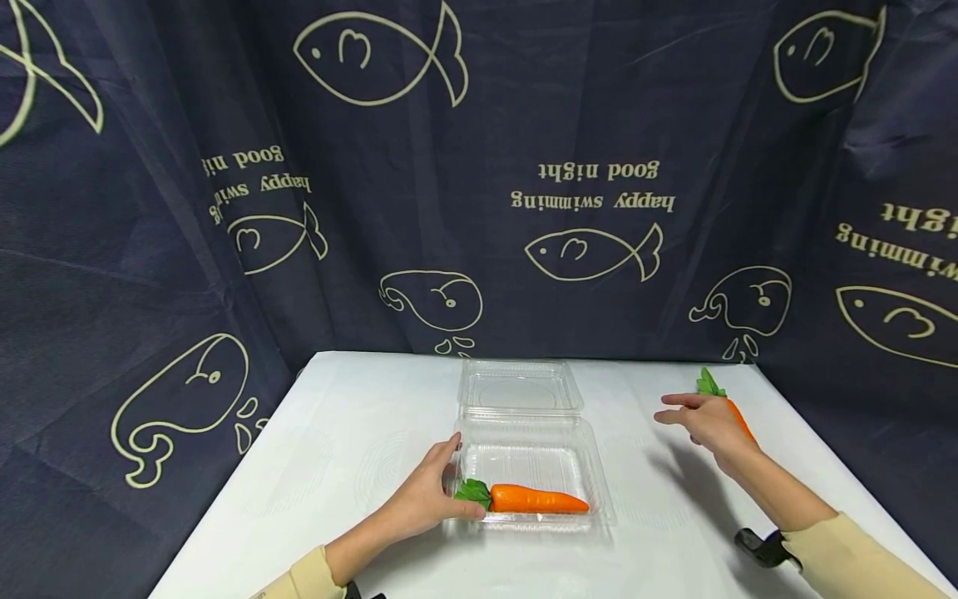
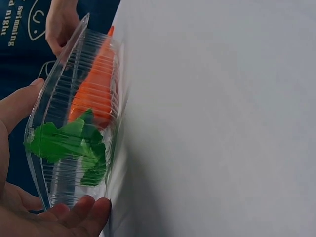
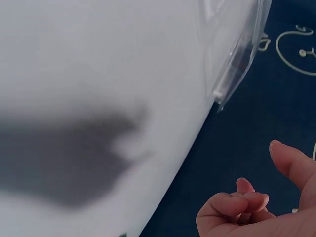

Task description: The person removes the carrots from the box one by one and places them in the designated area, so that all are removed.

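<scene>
A clear plastic clamshell box stands mid-table, its lid folded back on the far side. Inside it, along the near wall, lies an orange carrot with green leaves toward the left end. My left hand holds the box by that left end, thumb at the near corner and fingers around the side. Over the right part of the table my right hand hovers with nothing in it, fingers loosely bent. A second carrot lies just beyond, partly hidden by this hand.
The white table is bounded at the back and sides by a dark blue curtain with fish drawings and lettering. A shadow of my right hand and arm falls on the tabletop.
</scene>
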A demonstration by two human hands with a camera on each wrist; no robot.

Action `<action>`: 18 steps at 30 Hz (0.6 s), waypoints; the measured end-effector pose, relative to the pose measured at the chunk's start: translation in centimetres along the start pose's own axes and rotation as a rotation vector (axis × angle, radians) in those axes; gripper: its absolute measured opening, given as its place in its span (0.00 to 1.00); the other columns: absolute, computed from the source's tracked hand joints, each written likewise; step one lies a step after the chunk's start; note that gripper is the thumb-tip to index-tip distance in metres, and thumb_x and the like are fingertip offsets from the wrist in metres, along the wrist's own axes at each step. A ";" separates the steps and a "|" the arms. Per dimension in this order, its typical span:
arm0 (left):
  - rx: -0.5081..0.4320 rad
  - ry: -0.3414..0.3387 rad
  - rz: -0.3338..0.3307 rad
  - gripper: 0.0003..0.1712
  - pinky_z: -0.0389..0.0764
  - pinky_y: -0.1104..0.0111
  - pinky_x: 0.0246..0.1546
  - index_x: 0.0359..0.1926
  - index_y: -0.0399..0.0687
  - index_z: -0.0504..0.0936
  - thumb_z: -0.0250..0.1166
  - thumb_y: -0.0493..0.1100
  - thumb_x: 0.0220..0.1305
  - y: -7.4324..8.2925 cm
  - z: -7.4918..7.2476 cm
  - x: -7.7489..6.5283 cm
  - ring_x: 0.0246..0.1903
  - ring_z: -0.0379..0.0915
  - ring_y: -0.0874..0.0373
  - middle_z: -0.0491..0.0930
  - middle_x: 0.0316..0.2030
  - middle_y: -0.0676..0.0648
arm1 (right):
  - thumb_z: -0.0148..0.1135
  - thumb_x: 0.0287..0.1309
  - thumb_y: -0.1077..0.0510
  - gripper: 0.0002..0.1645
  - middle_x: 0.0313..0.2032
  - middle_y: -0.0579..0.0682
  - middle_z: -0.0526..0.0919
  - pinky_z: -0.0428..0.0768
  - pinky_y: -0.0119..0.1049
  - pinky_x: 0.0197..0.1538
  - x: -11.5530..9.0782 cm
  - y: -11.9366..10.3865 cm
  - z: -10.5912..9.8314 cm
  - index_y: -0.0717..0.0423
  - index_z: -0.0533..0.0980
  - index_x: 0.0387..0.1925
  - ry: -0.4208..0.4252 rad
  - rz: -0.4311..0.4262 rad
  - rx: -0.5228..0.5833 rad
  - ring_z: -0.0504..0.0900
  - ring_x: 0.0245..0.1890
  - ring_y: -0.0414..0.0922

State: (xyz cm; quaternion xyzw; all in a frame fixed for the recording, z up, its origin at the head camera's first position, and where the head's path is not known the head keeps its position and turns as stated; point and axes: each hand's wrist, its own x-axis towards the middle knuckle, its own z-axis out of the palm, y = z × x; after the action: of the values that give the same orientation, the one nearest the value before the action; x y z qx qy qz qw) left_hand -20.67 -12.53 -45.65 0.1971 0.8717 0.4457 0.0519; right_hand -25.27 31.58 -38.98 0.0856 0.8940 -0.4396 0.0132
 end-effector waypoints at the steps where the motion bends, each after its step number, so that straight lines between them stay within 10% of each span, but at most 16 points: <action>1: -0.005 0.000 0.000 0.69 0.72 0.48 0.61 0.78 0.36 0.50 0.81 0.57 0.47 0.0 0.0 0.0 0.61 0.70 0.48 0.61 0.72 0.39 | 0.73 0.54 0.45 0.39 0.27 0.37 0.73 0.71 0.34 0.33 -0.1 -0.2 0.2 0.59 0.76 0.64 -0.004 -0.003 -0.003 0.69 0.32 0.40; 10: -0.043 0.009 -0.001 0.68 0.73 0.50 0.58 0.78 0.37 0.50 0.81 0.56 0.47 -0.2 0.1 -0.1 0.61 0.70 0.46 0.62 0.72 0.38 | 0.73 0.55 0.45 0.38 0.53 0.59 0.79 0.76 0.39 0.42 -0.9 -1.9 2.0 0.59 0.76 0.63 -0.055 -0.009 0.009 0.74 0.50 0.51; 18: -0.072 0.011 0.003 0.68 0.77 0.63 0.50 0.79 0.37 0.49 0.81 0.54 0.47 -0.6 0.3 0.0 0.60 0.70 0.47 0.61 0.72 0.38 | 0.73 0.55 0.49 0.35 0.33 0.45 0.76 0.69 0.35 0.32 -1.0 -3.0 3.2 0.60 0.77 0.62 -0.086 -0.011 0.072 0.68 0.31 0.42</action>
State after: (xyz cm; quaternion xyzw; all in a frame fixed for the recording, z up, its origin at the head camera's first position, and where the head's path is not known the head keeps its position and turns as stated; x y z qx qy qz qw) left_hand -20.72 -12.58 -46.29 0.1938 0.8552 0.4778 0.0533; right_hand -24.99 27.11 -38.47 0.0624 0.8767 -0.4748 0.0461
